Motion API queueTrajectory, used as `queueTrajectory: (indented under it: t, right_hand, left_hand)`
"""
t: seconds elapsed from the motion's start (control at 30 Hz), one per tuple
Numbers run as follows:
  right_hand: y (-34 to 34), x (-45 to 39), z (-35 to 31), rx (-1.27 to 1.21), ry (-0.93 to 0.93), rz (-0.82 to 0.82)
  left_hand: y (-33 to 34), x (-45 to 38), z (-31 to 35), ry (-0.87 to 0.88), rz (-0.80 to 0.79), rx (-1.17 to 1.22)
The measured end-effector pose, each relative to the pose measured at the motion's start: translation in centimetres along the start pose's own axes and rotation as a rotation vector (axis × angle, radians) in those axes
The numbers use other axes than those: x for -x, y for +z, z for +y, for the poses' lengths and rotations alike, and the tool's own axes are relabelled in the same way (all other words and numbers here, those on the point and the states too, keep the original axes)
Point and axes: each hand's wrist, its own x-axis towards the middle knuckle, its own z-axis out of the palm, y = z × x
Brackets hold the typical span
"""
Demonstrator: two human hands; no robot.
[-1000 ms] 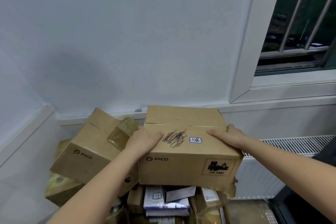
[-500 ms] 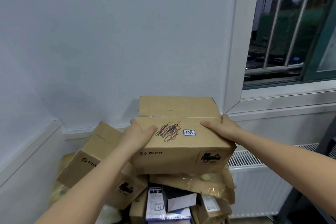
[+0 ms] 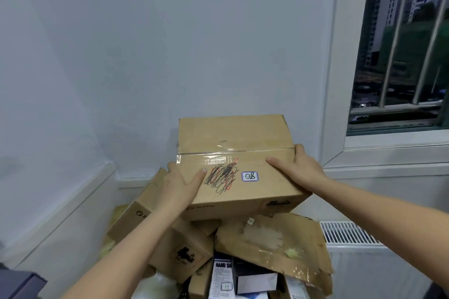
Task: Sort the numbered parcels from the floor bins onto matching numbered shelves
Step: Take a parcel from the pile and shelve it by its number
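Brown cardboard makes up the big parcel that both hands are holding up in front of a pale wall. It has a small white label on top that reads 08, next to a messy black and red scribble. Shiny clear tape runs across the top along the flap line.

The left hand grips the near left corner, with the thumb lying flat on top and the fingers wrapped round the side. The right hand grips the right edge the same way, thumb on top and fingers curled over the far side. The two hands are well apart, one at each end.

The parcel is held above a heap of other parcels. Just below it on the left is another brown box, tipped on a slant. Below it on the right lies a torn, flattened piece of cardboard. A white packet with a small 11 label sits lower down in the heap.

A white radiator stands at the lower right, and a window with bars is above it, showing tall buildings outside
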Motion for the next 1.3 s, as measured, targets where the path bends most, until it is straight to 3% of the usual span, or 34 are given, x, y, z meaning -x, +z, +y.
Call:
queueTrajectory:
  t: [0.27, 0.6, 0.93, 1.3]
  right_hand:
    - [-1.0, -1.2, -1.4, -0.016, -0.180, -0.049]
    - [1.3, 1.7, -2.4, -0.021, -0.440, -0.189]
    - [5.3, 9.7, -6.0, -0.247, -0.569, -0.454]
    - [7.6, 22.5, -9.9, -0.284, -0.712, -0.599]
  left_hand:
    - [-1.5, 3.7, 1.3, -0.106, 0.187, -0.053]
    - [-1.6, 15.9, 0.9, -0.383, 0.474, -0.036]
    - [-7.5, 26.8, 0.0, -0.547, 0.648, -0.182]
    - [-14.5, 39.7, -2.4, -0.665, 0.780, -0.230]
